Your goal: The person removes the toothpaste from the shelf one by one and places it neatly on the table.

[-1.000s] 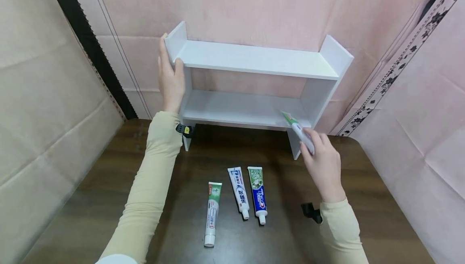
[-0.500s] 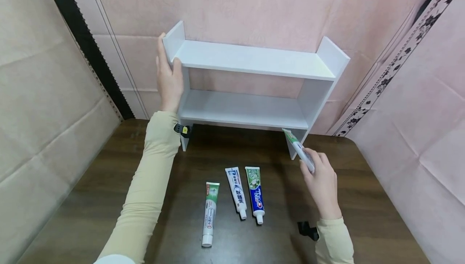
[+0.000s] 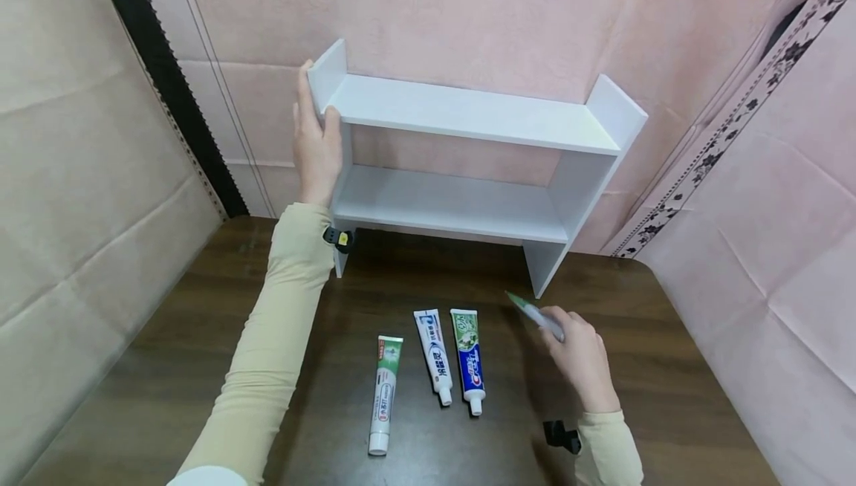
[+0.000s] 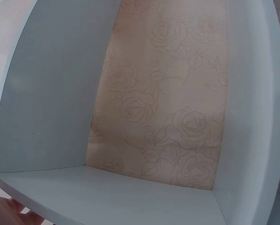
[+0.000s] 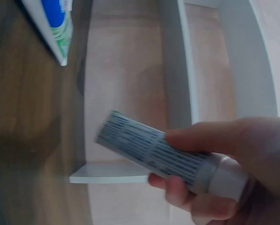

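Observation:
A white two-tier shelf (image 3: 455,200) stands at the back of the table. My left hand (image 3: 317,140) grips its left side panel near the top, thumb in front and fingers on the outer side. Low in front of the shelf's right leg, my right hand (image 3: 578,356) holds a toothpaste tube (image 3: 535,315) with its green end pointing away. In the right wrist view, thumb and fingers wrap this tube (image 5: 154,150) close to its white cap (image 5: 226,180). The left wrist view looks into the shelf's side panel (image 4: 102,194) and boards.
Three more toothpaste tubes lie on the dark wooden table (image 3: 321,412): a green-and-white one (image 3: 385,397), a white-and-blue one (image 3: 435,356) and a green-and-blue one (image 3: 469,363). Pink cloth (image 3: 468,10) hangs behind the shelf, with pale cloth at both sides.
The right hand has drawn the toothpaste tube down from the lower shelf board toward the table, nearer the person. My left hand keeps its hold on the shelf.

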### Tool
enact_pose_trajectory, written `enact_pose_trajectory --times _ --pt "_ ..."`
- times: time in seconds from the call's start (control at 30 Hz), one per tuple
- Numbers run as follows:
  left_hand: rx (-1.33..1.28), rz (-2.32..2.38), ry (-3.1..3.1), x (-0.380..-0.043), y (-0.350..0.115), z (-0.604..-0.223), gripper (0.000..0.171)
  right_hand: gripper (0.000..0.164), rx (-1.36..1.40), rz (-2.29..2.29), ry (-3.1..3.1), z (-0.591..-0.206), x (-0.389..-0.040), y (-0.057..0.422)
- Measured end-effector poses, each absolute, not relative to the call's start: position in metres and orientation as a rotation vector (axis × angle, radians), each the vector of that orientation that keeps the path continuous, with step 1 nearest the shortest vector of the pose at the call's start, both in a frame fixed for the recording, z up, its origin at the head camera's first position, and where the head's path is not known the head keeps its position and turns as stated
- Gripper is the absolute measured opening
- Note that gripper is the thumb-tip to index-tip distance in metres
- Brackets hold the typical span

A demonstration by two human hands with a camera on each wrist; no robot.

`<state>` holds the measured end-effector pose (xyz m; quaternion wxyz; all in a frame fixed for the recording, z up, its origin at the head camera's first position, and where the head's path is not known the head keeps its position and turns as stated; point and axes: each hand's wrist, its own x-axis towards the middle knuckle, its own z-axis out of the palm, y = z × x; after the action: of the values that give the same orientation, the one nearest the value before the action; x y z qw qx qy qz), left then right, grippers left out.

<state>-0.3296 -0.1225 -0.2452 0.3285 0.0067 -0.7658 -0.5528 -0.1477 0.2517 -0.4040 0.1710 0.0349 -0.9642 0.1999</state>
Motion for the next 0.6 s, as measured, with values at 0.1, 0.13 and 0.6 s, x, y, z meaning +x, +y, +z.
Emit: enact_pose_trajectory --times 0.1,0.13,0.6 --pt "0.019 -1.447 -2.004 -0.330 -0.122 -0.246 0.062 0.024 0.141 0.547 -2.847 -0.412 -0.151 0.254" --pt "0.018 -1.447 -2.003 -0.330 -0.122 -0.246 0.062 0.023 0.148 0.550 -2.875 -0.415 -0.152 0.254" --pt "0.009 -1.441 -2.009 -0.327 -0.123 -0.247 0.061 0.030 0.103 0.732 -3.189 -0.433 -0.159 0.248"
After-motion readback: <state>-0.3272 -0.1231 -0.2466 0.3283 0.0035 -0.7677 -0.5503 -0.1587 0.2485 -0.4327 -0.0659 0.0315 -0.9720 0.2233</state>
